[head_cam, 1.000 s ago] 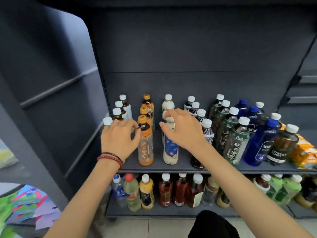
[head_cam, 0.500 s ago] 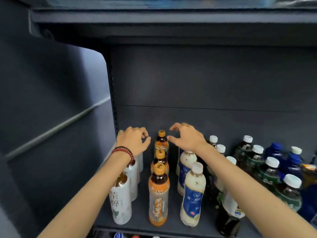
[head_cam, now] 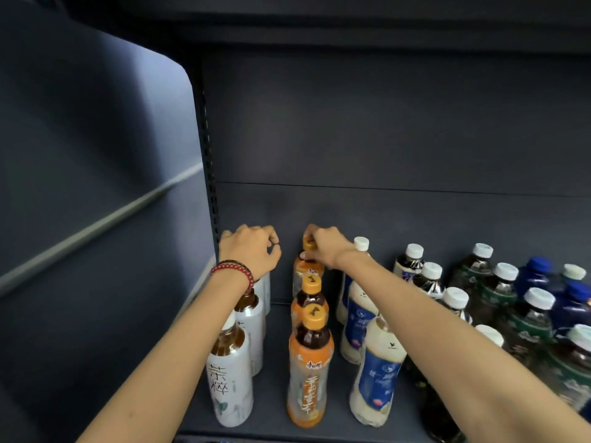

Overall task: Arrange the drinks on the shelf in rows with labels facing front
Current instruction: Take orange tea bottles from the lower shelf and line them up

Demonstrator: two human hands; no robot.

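The right hand (head_cam: 326,251) reached to the far end of the orange row. Its grip was pinched round the orange cap (head_cam: 308,243) of the far orange bottle (head_cam: 306,270), which stood upright at the back of the shelf (head_cam: 276,334) behind two matching bottles. The left hand (head_cam: 252,251) was curled over the top of the far white-sleeved bottle (head_cam: 264,289) in the leftmost row. That cap lay hidden under the palm, so whether the grip was clamped on it or merely resting could not be told.

The orange bottle looked full of dark tea, so it was probably fairly heavy for its width and apt to topple if pushed high up. Its cap and neck seemed the stiffest parts. The cap was likely the best hold for twisting the label to the front without lifting. The sleeved body appeared smooth and probably slippery, with thin walls that would give under a squeeze. The row-mate in front stood just beside it, leaving little room to slide it.
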